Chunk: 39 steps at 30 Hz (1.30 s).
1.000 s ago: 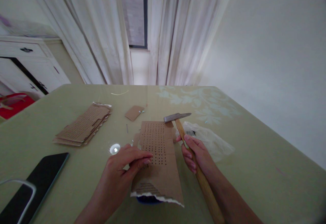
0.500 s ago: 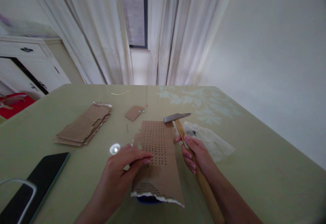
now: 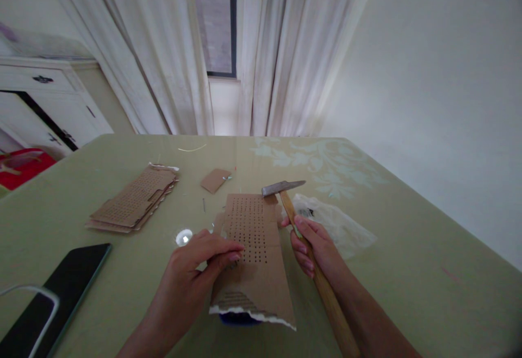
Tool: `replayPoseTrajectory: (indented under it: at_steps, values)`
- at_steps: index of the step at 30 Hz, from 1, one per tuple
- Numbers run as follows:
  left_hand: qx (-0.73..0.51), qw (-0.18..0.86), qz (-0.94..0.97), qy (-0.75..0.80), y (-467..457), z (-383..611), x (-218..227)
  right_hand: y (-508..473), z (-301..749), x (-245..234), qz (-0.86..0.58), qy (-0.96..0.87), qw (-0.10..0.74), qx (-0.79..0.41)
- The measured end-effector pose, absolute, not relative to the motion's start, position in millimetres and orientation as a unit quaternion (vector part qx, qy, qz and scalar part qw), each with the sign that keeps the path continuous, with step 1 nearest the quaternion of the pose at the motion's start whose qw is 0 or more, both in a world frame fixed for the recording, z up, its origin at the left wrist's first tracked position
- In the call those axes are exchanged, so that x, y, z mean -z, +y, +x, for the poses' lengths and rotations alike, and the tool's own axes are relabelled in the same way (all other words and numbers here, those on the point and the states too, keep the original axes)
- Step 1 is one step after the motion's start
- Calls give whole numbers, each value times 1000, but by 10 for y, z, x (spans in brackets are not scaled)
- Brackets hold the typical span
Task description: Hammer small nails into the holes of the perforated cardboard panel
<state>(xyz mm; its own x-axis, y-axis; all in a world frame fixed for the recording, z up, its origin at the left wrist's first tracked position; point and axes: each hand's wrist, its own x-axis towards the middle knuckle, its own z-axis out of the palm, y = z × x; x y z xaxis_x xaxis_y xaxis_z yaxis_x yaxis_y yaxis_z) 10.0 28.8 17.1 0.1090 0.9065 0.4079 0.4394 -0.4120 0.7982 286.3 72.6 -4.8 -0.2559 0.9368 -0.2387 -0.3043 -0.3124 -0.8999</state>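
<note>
A brown cardboard strip [image 3: 255,271] full of punched holes lies in front of me on the green table [image 3: 408,249], its near edge torn. My left hand [image 3: 196,263] rests on its left side, fingers pinched together at the rows of holes; whatever they pinch is too small to make out. My right hand [image 3: 312,246] is wrapped round the wooden handle of a hammer [image 3: 285,195]. The steel hammer head hangs just past the strip's far right corner. Something blue shows under the strip's torn edge.
A stack of holed cardboard pieces [image 3: 132,200] lies at the left, a small cardboard scrap [image 3: 215,180] and a loose nail [image 3: 204,205] further back. A clear plastic bag [image 3: 338,222] sits right of the hammer. A dark tablet [image 3: 53,293] lies near left.
</note>
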Motion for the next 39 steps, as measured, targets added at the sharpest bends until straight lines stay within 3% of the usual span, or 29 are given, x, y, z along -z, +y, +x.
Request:
replayPoseTrajectory:
  at_steps: [26,33,36,39]
  values:
    - [-461,260,732,429,298,90,-129,729,2863,31,-421,-386,443,-691]
    - [-475,297,716,417,346,116,-102,628,2919,-154,-414,-454,462,-639]
    - [-469,316,717,407,362,123,-58,469,2988,-362,-433,-557,407,-581]
    - [-464,313,728,397,364,135,-54,255,3042,-664,-476,-692,285,-462]
